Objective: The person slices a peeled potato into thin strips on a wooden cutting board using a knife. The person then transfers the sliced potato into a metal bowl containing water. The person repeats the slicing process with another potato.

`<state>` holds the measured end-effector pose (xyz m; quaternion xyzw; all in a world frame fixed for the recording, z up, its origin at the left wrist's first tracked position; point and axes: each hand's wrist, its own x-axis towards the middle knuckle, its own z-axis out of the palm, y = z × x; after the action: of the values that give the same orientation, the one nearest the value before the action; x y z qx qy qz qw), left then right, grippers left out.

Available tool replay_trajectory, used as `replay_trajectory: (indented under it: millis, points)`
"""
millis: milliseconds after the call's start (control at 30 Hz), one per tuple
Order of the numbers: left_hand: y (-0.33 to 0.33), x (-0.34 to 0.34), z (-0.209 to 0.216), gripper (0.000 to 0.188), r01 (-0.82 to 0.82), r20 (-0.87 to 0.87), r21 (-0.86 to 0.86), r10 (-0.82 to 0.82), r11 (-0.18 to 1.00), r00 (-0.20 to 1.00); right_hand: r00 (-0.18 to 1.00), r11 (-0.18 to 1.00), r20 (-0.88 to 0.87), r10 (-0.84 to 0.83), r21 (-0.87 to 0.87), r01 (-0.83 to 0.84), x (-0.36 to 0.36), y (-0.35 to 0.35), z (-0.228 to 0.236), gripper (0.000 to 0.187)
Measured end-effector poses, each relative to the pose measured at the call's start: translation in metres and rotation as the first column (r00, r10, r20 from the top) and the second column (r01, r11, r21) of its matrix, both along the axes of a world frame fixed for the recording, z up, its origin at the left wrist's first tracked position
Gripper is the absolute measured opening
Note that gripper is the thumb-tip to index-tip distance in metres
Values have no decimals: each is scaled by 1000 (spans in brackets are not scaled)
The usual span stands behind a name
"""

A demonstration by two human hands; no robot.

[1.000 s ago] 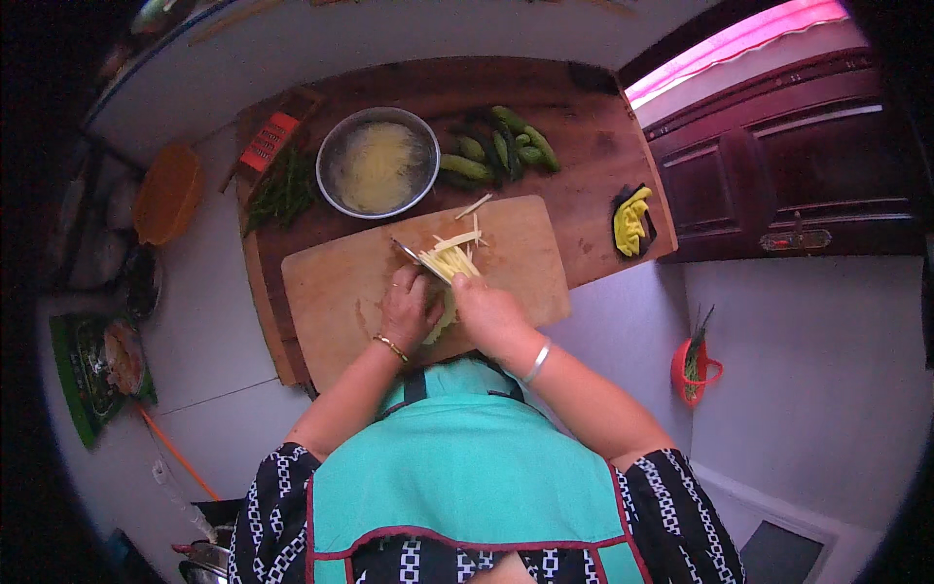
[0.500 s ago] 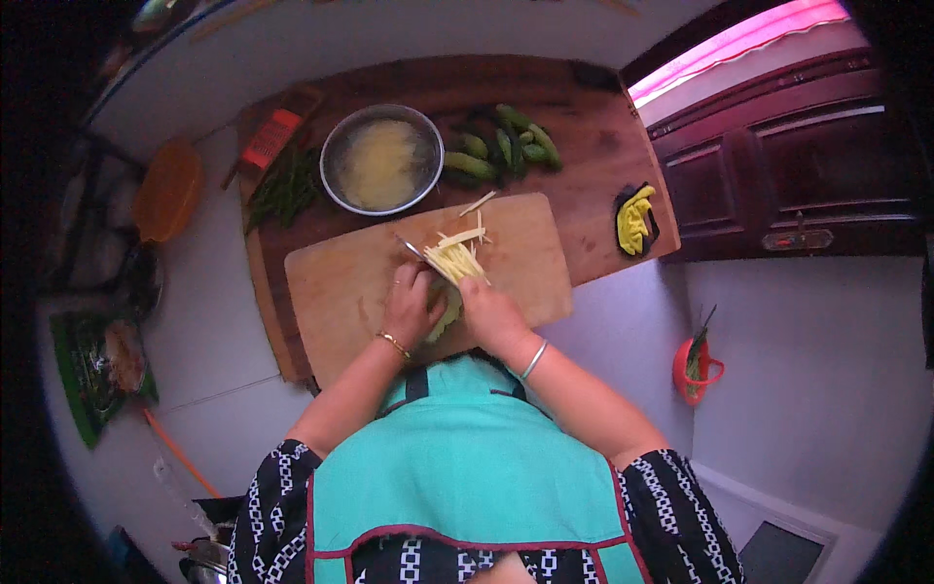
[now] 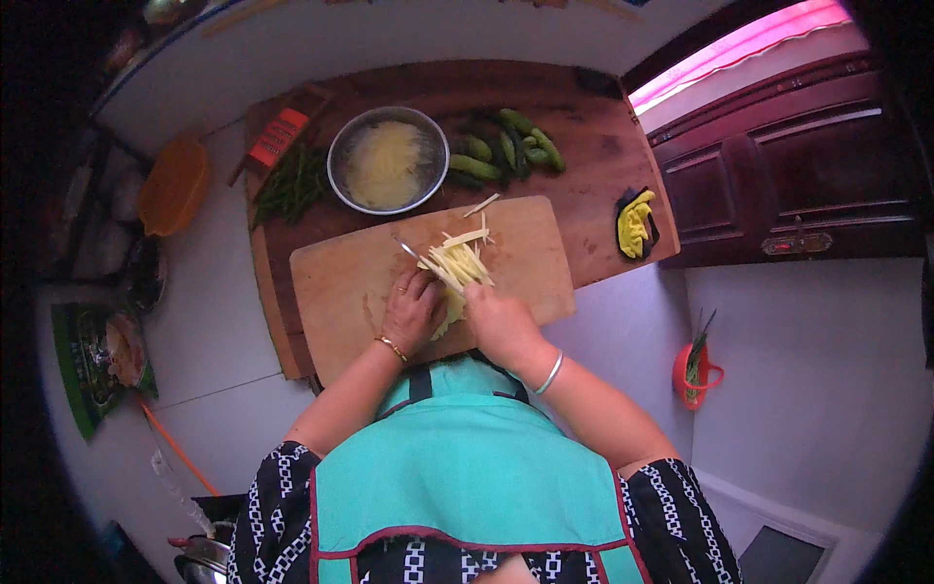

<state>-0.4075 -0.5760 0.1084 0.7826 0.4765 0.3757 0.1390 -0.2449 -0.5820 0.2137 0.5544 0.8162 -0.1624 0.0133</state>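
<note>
On the wooden cutting board (image 3: 530, 258), my right hand (image 3: 504, 326) is closed around a kitchen knife (image 3: 410, 252), whose blade tip points to the far left. Pale potato strips (image 3: 457, 261) lie in a loose pile against the blade's far side, and a few lie scattered beyond it. My left hand (image 3: 413, 310), fingers curled, presses down on thin pale slices (image 3: 450, 310), probably potato, just nearer than the blade. Its palm hides part of them. The knife handle is mostly covered by my right hand.
Behind the board stands a metal bowl (image 3: 342, 179) of pale strips in water. Green beans (image 3: 292, 187) and an orange-faced grater (image 3: 277, 136) lie left of it, cucumbers (image 3: 477, 167) right. A yellow-and-black cloth (image 3: 635, 225) rests at the table's (image 3: 598, 209) right edge.
My right hand and the knife have shifted slightly to the right and nearer. The strips by the blade are a little more spread out. My left hand stays on the slices.
</note>
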Motion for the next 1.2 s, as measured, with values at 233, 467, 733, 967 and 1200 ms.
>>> replay_trajectory:
  millis: [233,467,733,967,1200]
  points:
    - [-1,3,-8,29,-13,22,37,12,999,1000,999,999,-36,-25,-24,24,3,6,-26,13]
    - [-3,2,-6,32,-5,65,-2,6,1000,998,1000,999,16,-25,-38,25,2,2,-8,13]
    - [-1,1,-5,29,-15,44,9,14,1000,999,994,993,-31,-103,-69,101,6,0,-29,11]
    - [-3,1,-4,28,-13,120,-34,17,999,993,1000,998,-23,5,-64,-6,0,4,1,12]
    - [-3,3,-10,29,-53,97,13,52,999,994,996,991,-40,-76,-110,71,6,2,-14,12]
